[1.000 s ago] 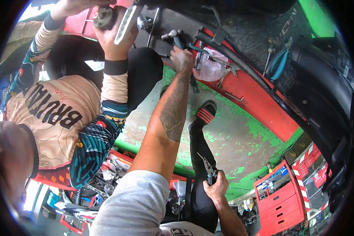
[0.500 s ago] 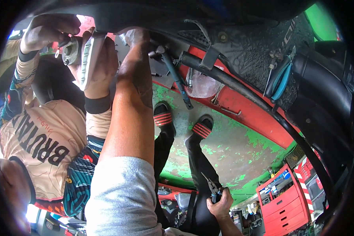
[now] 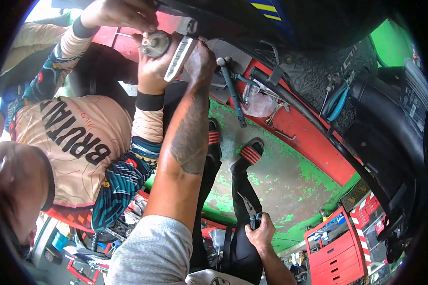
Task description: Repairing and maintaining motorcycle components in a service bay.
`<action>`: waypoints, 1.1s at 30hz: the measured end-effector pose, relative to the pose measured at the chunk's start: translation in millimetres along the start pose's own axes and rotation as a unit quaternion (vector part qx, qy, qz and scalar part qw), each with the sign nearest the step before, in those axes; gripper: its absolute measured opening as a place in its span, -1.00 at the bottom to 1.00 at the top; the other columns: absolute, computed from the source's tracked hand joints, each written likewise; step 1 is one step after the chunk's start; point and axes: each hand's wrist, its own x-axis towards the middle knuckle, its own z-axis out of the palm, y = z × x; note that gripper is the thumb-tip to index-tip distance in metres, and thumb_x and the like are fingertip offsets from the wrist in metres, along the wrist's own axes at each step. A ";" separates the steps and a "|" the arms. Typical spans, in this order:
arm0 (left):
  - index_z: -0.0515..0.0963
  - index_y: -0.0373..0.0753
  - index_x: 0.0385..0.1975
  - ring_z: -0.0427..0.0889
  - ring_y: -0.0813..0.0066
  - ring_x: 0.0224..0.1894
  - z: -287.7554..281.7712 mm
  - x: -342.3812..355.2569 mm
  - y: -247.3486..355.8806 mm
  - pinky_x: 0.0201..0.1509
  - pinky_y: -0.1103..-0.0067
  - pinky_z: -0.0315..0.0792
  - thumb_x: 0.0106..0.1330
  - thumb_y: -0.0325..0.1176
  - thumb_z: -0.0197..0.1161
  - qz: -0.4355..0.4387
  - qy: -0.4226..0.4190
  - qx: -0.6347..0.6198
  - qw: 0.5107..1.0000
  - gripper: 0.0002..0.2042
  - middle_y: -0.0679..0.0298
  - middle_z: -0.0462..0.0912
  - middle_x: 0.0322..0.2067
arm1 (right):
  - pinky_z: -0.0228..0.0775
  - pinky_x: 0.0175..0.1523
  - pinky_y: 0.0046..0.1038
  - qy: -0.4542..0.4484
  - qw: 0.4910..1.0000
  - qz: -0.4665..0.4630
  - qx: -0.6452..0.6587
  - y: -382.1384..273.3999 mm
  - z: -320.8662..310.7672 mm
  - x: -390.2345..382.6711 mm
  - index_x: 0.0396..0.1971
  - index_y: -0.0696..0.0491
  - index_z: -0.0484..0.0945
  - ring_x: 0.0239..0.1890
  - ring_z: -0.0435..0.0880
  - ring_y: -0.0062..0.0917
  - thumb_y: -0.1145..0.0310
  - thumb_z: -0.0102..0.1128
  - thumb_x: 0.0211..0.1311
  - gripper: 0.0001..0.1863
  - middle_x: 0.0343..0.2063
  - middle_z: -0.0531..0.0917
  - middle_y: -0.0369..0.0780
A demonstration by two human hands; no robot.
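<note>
My left hand (image 3: 199, 61) is raised at the upper middle, beside a pale slotted bar (image 3: 179, 59) with a grey end. Its fingers are mostly hidden, and I cannot tell whether it grips the bar. A co-worker's hands hold a round metal part (image 3: 155, 43) just left of the bar. Low at the right, my right hand (image 3: 261, 231) is closed round the handles of needle-nose pliers (image 3: 248, 206), their jaws pointing up and left, above my black trouser leg.
A hammer (image 3: 231, 90) lies across the edge of a red platform (image 3: 314, 152), by a clear plastic bag (image 3: 260, 102). Blue-handled pliers (image 3: 338, 102) rest on the black footboard (image 3: 314, 71) of a scooter. The co-worker sits close at left. A red tool cabinet (image 3: 335, 256) stands lower right.
In the view, the co-worker's hands, the round part, the bar and my left hand have shifted right. More of my tattooed forearm shows. My right hand still holds the pliers.
</note>
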 end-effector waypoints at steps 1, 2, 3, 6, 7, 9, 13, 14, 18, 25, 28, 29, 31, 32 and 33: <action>0.45 -0.10 0.09 0.56 -0.11 0.00 -5.3 2.0 0.1 0.02 0.14 0.47 0.31 -0.25 0.09 -0.004 0.007 -0.014 1.000 -0.65 -0.05 0.56 -0.06 | 0.48 -0.27 -0.13 -0.007 1.000 0.008 -0.006 0.1 0.5 -2.1 -0.27 0.11 0.42 -0.33 0.60 -0.08 0.27 0.45 -0.34 -0.45 -0.36 0.56 -0.09; 0.44 -0.09 0.10 0.56 -0.12 0.00 -9.1 3.9 -0.3 0.02 0.13 0.47 0.31 -0.25 0.09 -0.009 0.014 -0.029 0.999 -0.65 -0.06 0.55 -0.06 | 0.48 -0.27 -0.13 -0.005 1.000 0.004 -0.007 0.7 1.5 -3.2 -0.27 0.11 0.42 -0.33 0.60 -0.08 0.27 0.45 -0.34 -0.45 -0.36 0.56 -0.09; 0.42 -0.18 0.07 0.56 -0.14 -0.03 -14.2 -4.0 4.2 0.02 0.11 0.45 0.33 -0.30 0.07 -0.008 0.014 -0.029 0.999 -0.67 -0.09 0.55 -0.06 | 0.49 -0.27 -0.13 -0.006 1.000 -0.002 -0.009 1.6 2.9 -3.9 -0.27 0.11 0.42 -0.33 0.61 -0.09 0.26 0.45 -0.34 -0.45 -0.36 0.56 -0.09; 0.40 -0.31 0.05 0.55 -0.13 -0.04 -19.2 -2.6 -9.3 0.02 0.12 0.45 0.31 -0.33 0.09 0.006 -0.009 0.015 1.000 -0.66 -0.10 0.52 -0.04 | 0.49 -0.26 -0.14 -0.008 1.000 -0.007 -0.018 2.6 5.9 -6.5 -0.26 0.11 0.43 -0.32 0.61 -0.10 0.26 0.45 -0.34 -0.45 -0.36 0.56 -0.09; 0.39 -0.38 0.04 0.56 -0.01 -0.04 -21.0 -5.0 -13.7 0.05 0.21 0.45 0.29 -0.35 0.12 -0.014 -0.026 0.010 1.000 -0.64 -0.04 0.55 -0.07 | 0.49 -0.26 -0.14 -0.012 1.000 -0.003 -0.025 3.0 6.5 -7.4 -0.26 0.11 0.43 -0.32 0.62 -0.10 0.26 0.46 -0.34 -0.44 -0.36 0.57 -0.09; 0.39 -0.38 0.04 0.56 0.01 -0.03 -20.5 -9.2 -12.3 0.06 0.22 0.44 0.28 -0.36 0.12 -0.018 -0.005 -0.036 0.999 -0.64 -0.03 0.55 -0.07 | 0.50 -0.25 -0.14 -0.014 1.000 -0.003 -0.020 6.4 6.6 -7.9 -0.26 0.11 0.43 -0.31 0.62 -0.11 0.26 0.47 -0.35 -0.44 -0.35 0.57 -0.10; 0.40 -0.37 0.05 0.54 0.07 0.00 -18.9 -16.2 -14.3 0.08 0.27 0.44 0.27 -0.41 0.12 -0.022 0.057 -0.217 0.974 -0.64 0.01 0.54 -0.05 | 0.51 -0.22 -0.17 -0.019 1.000 -0.008 -0.017 1.2 1.1 -5.0 -0.24 0.11 0.44 -0.29 0.63 -0.13 0.27 0.48 -0.35 -0.43 -0.34 0.58 -0.10; 0.40 -0.37 0.05 0.54 0.09 0.01 -16.0 -19.7 -15.5 0.09 0.28 0.43 0.26 -0.42 0.11 -0.024 0.070 -0.265 0.962 -0.64 0.02 0.54 -0.05 | 0.51 -0.22 -0.17 -0.016 1.000 -0.008 -0.020 0.8 0.6 -4.3 -0.24 0.11 0.44 -0.29 0.63 -0.13 0.27 0.48 -0.35 -0.43 -0.34 0.58 -0.10; 0.40 -0.36 0.06 0.52 0.15 0.04 -8.1 -32.6 -25.7 0.11 0.33 0.43 0.25 -0.47 0.11 -0.024 0.126 -0.442 0.888 -0.64 0.05 0.54 -0.03 | 0.51 -0.21 -0.19 -0.004 0.999 -0.038 -0.026 -0.5 1.9 -3.7 -0.24 0.11 0.44 -0.29 0.63 -0.14 0.27 0.49 -0.34 -0.43 -0.33 0.58 -0.10; 0.57 -0.30 -0.13 0.63 0.13 -0.12 2.4 -24.5 -32.6 -0.05 0.38 0.47 0.26 -0.44 0.11 0.063 0.236 -0.251 0.937 -0.77 0.04 0.63 -0.21 | 0.51 -0.21 -0.17 -0.009 0.999 -0.043 -0.027 3.9 1.2 -4.3 -0.22 0.12 0.43 -0.29 0.63 -0.13 0.26 0.48 -0.34 -0.41 -0.32 0.58 -0.08; 0.53 -0.32 -0.10 0.60 0.19 -0.11 5.3 -22.2 -27.3 -0.02 0.42 0.44 0.26 -0.52 0.07 0.049 0.221 -0.299 0.927 -0.77 0.08 0.61 -0.19 | 0.51 -0.21 -0.16 -0.009 0.999 -0.041 -0.028 9.5 2.9 -2.9 -0.22 0.12 0.43 -0.29 0.63 -0.12 0.26 0.47 -0.34 -0.41 -0.32 0.58 -0.08; 0.51 -0.33 -0.09 0.59 0.20 -0.10 5.1 -20.8 -26.1 -0.01 0.43 0.43 0.26 -0.54 0.06 0.045 0.216 -0.315 0.923 -0.76 0.10 0.60 -0.19 | 0.51 -0.21 -0.16 -0.008 0.999 -0.041 -0.030 10.8 3.6 -2.7 -0.22 0.12 0.43 -0.29 0.63 -0.12 0.26 0.47 -0.34 -0.41 -0.32 0.58 -0.08; 0.48 -0.35 -0.07 0.58 0.24 -0.10 -0.8 -13.9 -22.8 0.01 0.45 0.42 0.25 -0.60 0.04 0.043 0.208 -0.339 0.916 -0.75 0.13 0.58 -0.18 | 0.51 -0.21 -0.16 0.006 0.998 -0.056 -0.026 10.9 3.5 -1.8 -0.22 0.12 0.43 -0.29 0.62 -0.11 0.26 0.47 -0.34 -0.42 -0.33 0.58 -0.07; 0.47 -0.35 -0.06 0.57 0.26 -0.09 -3.7 -12.4 -21.2 0.03 0.46 0.41 0.25 -0.62 0.02 0.039 0.203 -0.352 0.913 -0.74 0.14 0.57 -0.17 | 0.51 -0.21 -0.16 0.005 0.998 -0.056 -0.025 10.3 2.8 -1.4 -0.22 0.12 0.43 -0.29 0.62 -0.11 0.26 0.47 -0.34 -0.42 -0.33 0.58 -0.07; 0.45 -0.36 -0.05 0.56 0.28 -0.09 -6.8 -10.9 -20.1 0.04 0.47 0.40 0.25 -0.65 0.01 0.036 0.197 -0.365 0.909 -0.73 0.16 0.56 -0.17 | 0.51 -0.21 -0.16 -0.002 0.999 -0.050 -0.021 9.4 2.0 -0.5 -0.23 0.12 0.43 -0.29 0.62 -0.11 0.26 0.46 -0.33 -0.42 -0.33 0.58 -0.07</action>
